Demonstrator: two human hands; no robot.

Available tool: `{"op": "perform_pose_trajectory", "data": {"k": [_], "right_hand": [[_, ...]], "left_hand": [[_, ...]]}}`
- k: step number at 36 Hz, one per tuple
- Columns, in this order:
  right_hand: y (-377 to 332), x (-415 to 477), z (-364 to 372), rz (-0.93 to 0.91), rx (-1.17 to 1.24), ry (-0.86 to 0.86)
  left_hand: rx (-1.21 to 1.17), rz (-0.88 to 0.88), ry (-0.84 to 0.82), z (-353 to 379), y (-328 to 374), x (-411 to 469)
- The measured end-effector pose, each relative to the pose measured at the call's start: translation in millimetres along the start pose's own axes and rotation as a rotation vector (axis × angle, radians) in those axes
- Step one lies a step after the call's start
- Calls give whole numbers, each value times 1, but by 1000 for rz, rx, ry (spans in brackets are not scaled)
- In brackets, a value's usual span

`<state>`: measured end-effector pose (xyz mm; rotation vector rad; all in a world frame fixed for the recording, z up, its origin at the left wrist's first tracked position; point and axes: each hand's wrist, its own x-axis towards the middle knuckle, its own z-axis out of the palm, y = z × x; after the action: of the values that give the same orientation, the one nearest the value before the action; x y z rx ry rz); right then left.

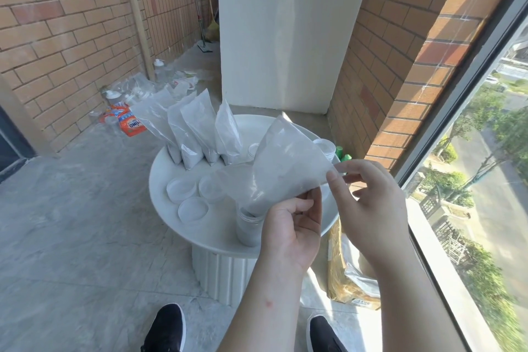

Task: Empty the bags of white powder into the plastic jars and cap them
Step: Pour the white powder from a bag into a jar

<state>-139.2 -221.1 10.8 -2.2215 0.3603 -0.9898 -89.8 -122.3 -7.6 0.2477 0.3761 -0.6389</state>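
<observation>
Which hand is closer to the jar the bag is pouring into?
Left. The left hand pinches the bag just right of the jar; the right hand pinches the bag's upper corner, farther right.

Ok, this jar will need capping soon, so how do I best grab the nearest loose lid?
I'd pinch the rim of the nearest lid from above, near side: it lies flat on the table, hollow side up, with other lids crowding its far edge.

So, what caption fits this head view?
Left hand and right hand tip a powder bag into a jar on a white table.
</observation>
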Motion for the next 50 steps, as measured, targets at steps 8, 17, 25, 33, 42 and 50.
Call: {"op": "perform_pose_trajectory", "data": {"k": [8, 17, 25, 33, 42, 50], "right_hand": [[-1, 1, 3, -11, -28, -3], [-3, 2, 3, 11, -9, -20], [-5, 2, 7, -25, -26, -20], [-14, 4, 10, -34, 14, -41], [-23, 20, 14, -149, -72, 10], [-32, 18, 23, -139, -78, -25]], "left_hand": [[-27, -6, 3, -1, -1, 2], [-22, -2, -9, -2, 0, 6], [9, -12, -56, -4, -1, 10], [39, -30, -59, -7, -1, 12], [42, -47, -47, -3, 2, 10], [167, -42, -1, -2, -1, 11]]}}
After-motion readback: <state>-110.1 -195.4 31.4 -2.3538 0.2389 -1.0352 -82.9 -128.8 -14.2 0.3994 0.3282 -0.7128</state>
